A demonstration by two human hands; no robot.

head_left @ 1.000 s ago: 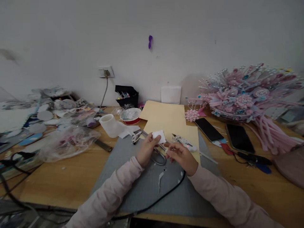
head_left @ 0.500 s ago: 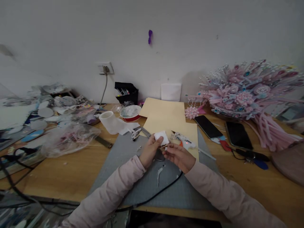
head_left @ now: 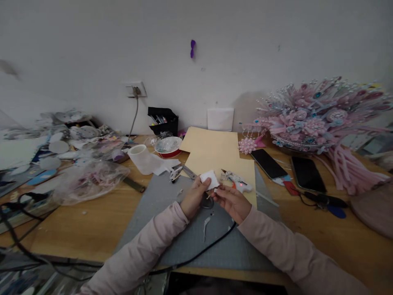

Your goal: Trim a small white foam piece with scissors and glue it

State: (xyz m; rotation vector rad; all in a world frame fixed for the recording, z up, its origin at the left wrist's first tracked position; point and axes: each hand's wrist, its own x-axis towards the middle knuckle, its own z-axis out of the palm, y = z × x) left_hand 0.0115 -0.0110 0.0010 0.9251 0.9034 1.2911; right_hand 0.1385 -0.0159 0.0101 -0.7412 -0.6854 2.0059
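Over the grey cutting mat (head_left: 181, 229), my left hand (head_left: 194, 197) is closed on a small white padded piece (head_left: 209, 179), its thumb lying across the front. My right hand (head_left: 231, 200) meets it from the right, fingertips pinched at the piece's lower edge on something small that I cannot make out. A thin tan bit shows between the two hands. Partly hidden behind them lies a pair of scissors (head_left: 207, 202). Just beyond my right hand rests a white glue gun (head_left: 239, 183) with a red light, on sheets of cream paper (head_left: 216, 147).
A white roll (head_left: 139, 157) and a red-rimmed bowl (head_left: 168, 147) stand back left, near a plastic bag (head_left: 89, 180). Two phones (head_left: 270, 164) and a pink beaded headdress (head_left: 310, 119) are at right. A black cable (head_left: 208, 250) crosses the mat in front.
The white piece has turned slightly in my left hand. My right fingertips have shifted a little at its lower edge. The view has moved slightly.
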